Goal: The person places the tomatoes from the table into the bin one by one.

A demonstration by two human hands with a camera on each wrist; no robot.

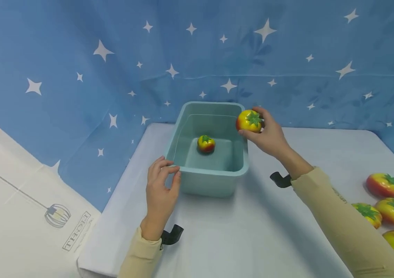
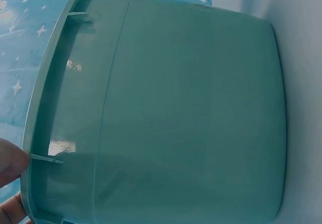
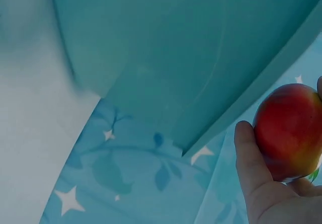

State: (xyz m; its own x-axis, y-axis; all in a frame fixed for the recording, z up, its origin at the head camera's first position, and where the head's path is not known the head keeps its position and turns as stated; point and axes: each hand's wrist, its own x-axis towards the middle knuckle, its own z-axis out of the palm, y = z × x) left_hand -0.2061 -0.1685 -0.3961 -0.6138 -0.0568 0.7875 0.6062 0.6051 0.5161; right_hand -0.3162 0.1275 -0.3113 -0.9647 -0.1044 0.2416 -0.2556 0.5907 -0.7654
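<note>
In the head view my right hand (image 1: 270, 135) holds a glossy yellow-and-red toy tomato (image 1: 246, 121) with a green star-shaped top, between thumb and fingers. The tomato is over the right rim of a blue-green plastic bin (image 1: 211, 172). From the right wrist, the red underside of this tomato (image 3: 287, 131) shows beside the bin's rim. My left hand (image 1: 160, 189) grips the bin's near left corner, fingertips over the rim. In the left wrist view its thumb and a finger sit at the rim, beside the bin's outer wall (image 2: 166, 108). A second tomato (image 1: 206, 144) lies on the bin's floor.
Several more toy tomatoes (image 1: 384, 185) lie in a group on the white-covered table (image 1: 238, 239), at its right side beside my right sleeve. A blue curtain with white stars (image 1: 197, 50) hangs behind the table. Pale printed fabric (image 1: 26, 216) hangs at the left.
</note>
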